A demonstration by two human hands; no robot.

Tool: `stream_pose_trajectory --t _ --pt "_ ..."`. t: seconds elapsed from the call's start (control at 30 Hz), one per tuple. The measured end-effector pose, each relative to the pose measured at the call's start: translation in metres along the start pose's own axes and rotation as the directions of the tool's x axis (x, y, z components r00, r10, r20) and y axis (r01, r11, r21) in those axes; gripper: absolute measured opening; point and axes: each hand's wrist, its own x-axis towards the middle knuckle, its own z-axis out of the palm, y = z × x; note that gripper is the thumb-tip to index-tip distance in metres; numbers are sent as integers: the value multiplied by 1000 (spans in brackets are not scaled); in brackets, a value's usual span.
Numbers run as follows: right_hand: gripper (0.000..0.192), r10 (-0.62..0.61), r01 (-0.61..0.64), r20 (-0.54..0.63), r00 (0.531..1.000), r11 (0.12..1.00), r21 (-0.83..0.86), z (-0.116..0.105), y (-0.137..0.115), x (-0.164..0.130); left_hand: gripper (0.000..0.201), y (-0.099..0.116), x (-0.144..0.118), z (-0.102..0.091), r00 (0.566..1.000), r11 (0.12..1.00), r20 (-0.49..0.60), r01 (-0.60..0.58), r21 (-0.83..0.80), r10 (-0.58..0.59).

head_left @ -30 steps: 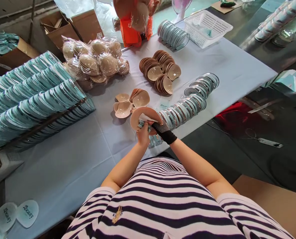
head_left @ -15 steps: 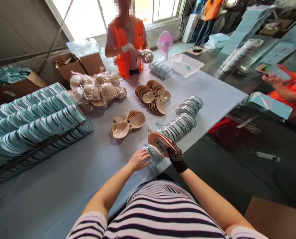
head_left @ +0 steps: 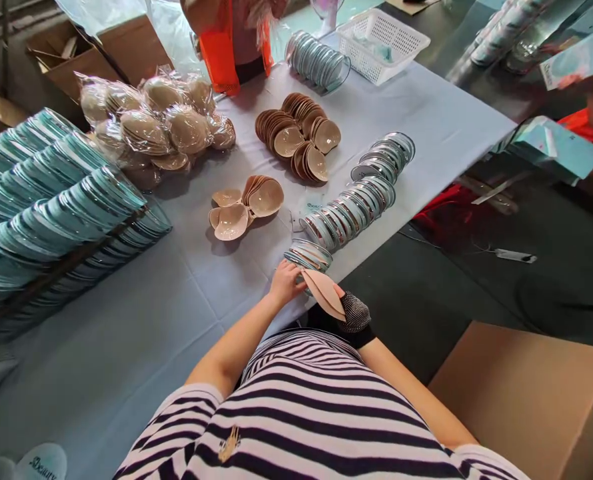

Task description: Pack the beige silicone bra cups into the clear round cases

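Beige cups (head_left: 322, 294) are pinched edge-on by gloved right hand (head_left: 355, 313), lower centre, likely for rim access; left hand (head_left: 285, 283) is held at clear cases (head_left: 308, 253), finger grip unclear.

"beauty" on round card (head_left: 42, 461), probably also on pale sheet (head_left: 315, 203)

We have layered beige cups (head_left: 322, 293) tilted edge-on between our gloved right fingers (head_left: 339, 291). Clear round cases (head_left: 308, 253) lie stacked just beyond our left fingers (head_left: 289, 268).

Cup piles (head_left: 289, 141) lie between bagged cups (head_left: 144, 132) and the case row (head_left: 347, 212).
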Motion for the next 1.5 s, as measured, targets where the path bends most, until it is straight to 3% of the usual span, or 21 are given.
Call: stream_pose_trajectory --t 0.13,0.27,0.47,0.57,0.67,0.83,1.0,1.07,1.17,1.27,1.5 --pt "63 69 -65 -64 996 996 62 10 0 -6 17 1 -1 -3 1000 1000 28 8 -5 -8" --pt "62 71 -69 -129 989 997 18 14 -8 -2 16 -1 1 -6 998 1000 68 -3 -4 4" --pt "61 6 -4 40 999 999 -37 26 -7 -8 17 -4 3 -4 997 1000 77 -29 -4 30" --pt "62 24 -23 26 999 1000 -18 23 -12 -7 20 -3 3 -2 996 998 69 -59 -32 61" --pt "57 44 -44 -1 999 999 -10 14 -31 10 28 -4 2 -2 995 995 56 -83 -56 86" --pt "44 155 -148 137 978 987 -63 4 -57 41 28 -13 0 -8 994 992 18 -108 -68 109" --pt "46 194 -188 174 966 981 -46 10 -47 46 28 -19 -3 -9 998 996 -21 -61 -67 60" --pt "44 165 -162 159 973 986 -31 16 -44 52 51 -19 -3 -10 998 995 -32 -63 -72 61" --pt "43 68 -66 120 990 998 -22 22 -42 67 85 -17 -1 -12 993 993 36 -111 -40 113" --pt "41 22 -16 99 995 998 -61 21 -36 73 85 -17 2 -16 985 990 116 -136 25 132" --pt "35 81 -75 99 992 996 -57 28 -24 48 83 -21 5 -18 976 987 166 -149 53 138"
